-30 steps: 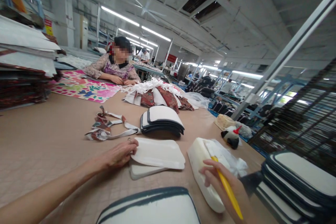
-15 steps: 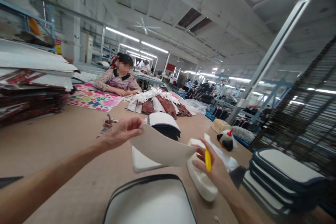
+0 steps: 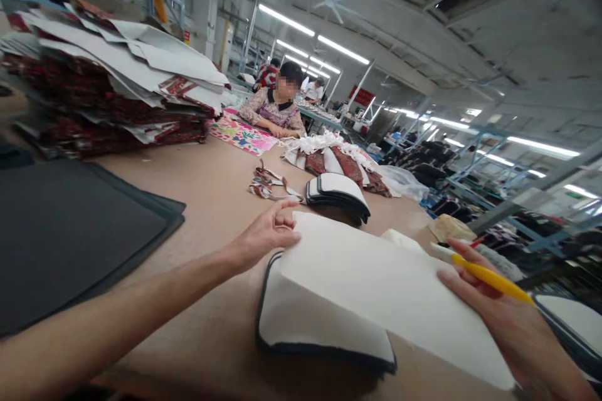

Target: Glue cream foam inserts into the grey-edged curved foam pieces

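My left hand pinches the left corner of a smooth white panel, thumb on top. My right hand grips the panel's far right side. A yellow-handled tool with a pale tip lies between its fingers; its kind is unclear. The held panel slants over a pile of white panels with dark edges on the table and hides part of it. Just beyond is a smaller stack of curved white pieces with dark edges.
Dark sheets lie at left on the brown table. Behind them rises a tall stack of white and red patterned pieces. A person sits across the table by floral fabric. More dark-edged panels are at far right.
The view has turned left and tipped. The panel, seen nearly edge-on before, now shows its broad face and sits nearer, with both hands still on it. The yellow-handled tool now points leftward.
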Motion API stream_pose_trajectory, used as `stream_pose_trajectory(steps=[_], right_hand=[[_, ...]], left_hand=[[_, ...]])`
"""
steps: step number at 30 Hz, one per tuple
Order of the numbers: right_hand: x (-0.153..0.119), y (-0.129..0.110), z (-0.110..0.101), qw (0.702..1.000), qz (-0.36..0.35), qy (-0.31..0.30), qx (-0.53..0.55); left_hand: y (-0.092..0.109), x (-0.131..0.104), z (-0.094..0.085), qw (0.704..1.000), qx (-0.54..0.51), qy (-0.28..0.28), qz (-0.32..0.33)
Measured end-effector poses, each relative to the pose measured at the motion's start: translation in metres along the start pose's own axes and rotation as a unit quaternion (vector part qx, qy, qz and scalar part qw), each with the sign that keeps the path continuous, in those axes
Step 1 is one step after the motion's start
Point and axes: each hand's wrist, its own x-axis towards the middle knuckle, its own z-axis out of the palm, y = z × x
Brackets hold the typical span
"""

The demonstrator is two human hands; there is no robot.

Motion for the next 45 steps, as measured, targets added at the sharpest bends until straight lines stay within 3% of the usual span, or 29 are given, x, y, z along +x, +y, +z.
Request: stream_pose_trajectory(steps=[4, 11, 17, 24, 32, 45], right_hand=[[-0.001, -0.009, 0.017, 0.996, 0.082, -0.011, -0.017], [-0.002, -0.024, 0.038, 0.987, 0.058, -0.037, -0.148], [-0.004, -0.032, 0.050, 0.976, 0.032, -0.030, -0.214], [-0.005, -0.030, 0.054, 0.969, -0.007, -0.039, -0.244], [-0.010, -0.031, 0.061, 0.968, 0.007, -0.059, -0.242], [0.012, 0.001, 0.045, 0.978, 0.011, -0.094, -0.187]], left_hand=[[-0.028, -0.025, -0.013, 0.999, -0.030, 0.020, -0.015], [-0.068, -0.060, -0.022, 0.994, -0.070, 0.049, -0.066], [-0.086, -0.068, -0.022, 0.994, -0.065, 0.045, -0.074], [-0.097, -0.068, -0.018, 0.995, -0.016, 0.087, -0.050], [-0.102, -0.070, -0.019, 0.995, 0.042, 0.087, -0.039], [-0.101, -0.068, -0.020, 0.992, 0.102, 0.076, -0.027]])
